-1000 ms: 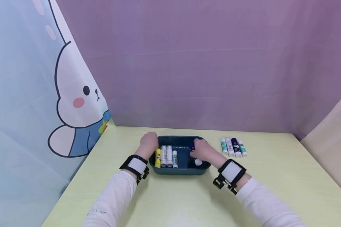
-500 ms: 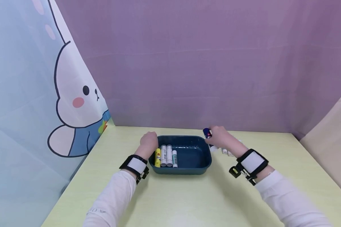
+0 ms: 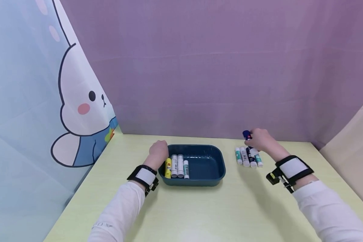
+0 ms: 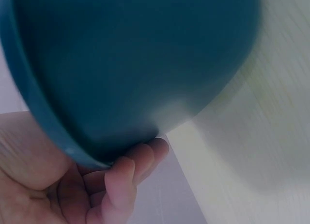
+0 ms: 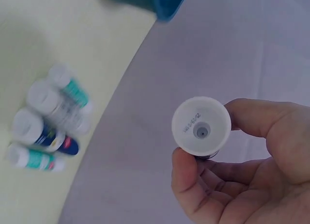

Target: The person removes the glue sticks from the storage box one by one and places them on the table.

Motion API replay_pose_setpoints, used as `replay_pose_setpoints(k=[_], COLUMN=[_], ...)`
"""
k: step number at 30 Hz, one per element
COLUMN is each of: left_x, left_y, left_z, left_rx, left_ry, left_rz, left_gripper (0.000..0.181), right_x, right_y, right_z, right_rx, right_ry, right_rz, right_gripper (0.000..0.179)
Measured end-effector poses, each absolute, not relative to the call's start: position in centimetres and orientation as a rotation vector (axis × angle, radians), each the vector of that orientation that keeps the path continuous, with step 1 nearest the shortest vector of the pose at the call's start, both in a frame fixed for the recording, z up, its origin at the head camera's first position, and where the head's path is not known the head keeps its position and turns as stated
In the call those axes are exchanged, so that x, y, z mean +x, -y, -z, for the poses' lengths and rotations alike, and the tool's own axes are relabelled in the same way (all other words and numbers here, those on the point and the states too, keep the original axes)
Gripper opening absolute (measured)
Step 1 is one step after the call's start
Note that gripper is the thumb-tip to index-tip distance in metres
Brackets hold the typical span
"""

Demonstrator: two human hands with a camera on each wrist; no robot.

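My right hand (image 3: 261, 139) pinches a dark blue glue stick (image 3: 246, 134) above a row of glue sticks at the right. Its round white end (image 5: 202, 126) faces the camera in the right wrist view, between thumb and fingers. Below it lie a dark blue glue stick (image 3: 251, 160), a white one (image 3: 244, 157) and two small green-and-white ones, side by side. My left hand (image 3: 158, 150) grips the left end of a dark teal tray (image 3: 192, 182), with curled fingers (image 4: 121, 183) at its rim in the left wrist view.
Inside the tray's left half lie a yellow glue stick (image 3: 168, 168), two white ones (image 3: 180, 165) and a small green-and-white one (image 3: 186, 169). A purple curtain (image 3: 199, 67) hangs behind the pale table (image 3: 193, 211); a printed cloth (image 3: 24, 117) hangs at the left.
My right hand has lifted the dark blue glue stick out of the tray's right side and carried it right, over the row on the table. The left hand has stayed at the tray.
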State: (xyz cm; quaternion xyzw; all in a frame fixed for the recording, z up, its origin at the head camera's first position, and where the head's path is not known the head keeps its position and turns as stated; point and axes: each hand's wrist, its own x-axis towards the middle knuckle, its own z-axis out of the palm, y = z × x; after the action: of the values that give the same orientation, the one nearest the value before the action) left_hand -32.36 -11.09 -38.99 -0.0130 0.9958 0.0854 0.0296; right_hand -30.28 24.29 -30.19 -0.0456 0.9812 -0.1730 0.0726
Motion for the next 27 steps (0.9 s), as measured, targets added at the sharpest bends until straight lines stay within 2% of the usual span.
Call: replay_pose_setpoints(k=[8,27], left_x=[-32.4,-32.0], left_y=[11.1,11.1], left_z=[39.0,38.8], left_rx=[-0.029,-0.020], left_ry=[-3.072,-3.072], left_rz=[-0.285,-0.304], left_gripper=[0.015,0.015], right_x=[-30.9,-31.6], right_y=[-28.1,-32.9], right_z=[31.6,36.2], right_rx=[-0.013,0.066], right_ry=[-2.961,-2.970], right_rz=[0.573,0.606], right_gripper=[0.041,0.049])
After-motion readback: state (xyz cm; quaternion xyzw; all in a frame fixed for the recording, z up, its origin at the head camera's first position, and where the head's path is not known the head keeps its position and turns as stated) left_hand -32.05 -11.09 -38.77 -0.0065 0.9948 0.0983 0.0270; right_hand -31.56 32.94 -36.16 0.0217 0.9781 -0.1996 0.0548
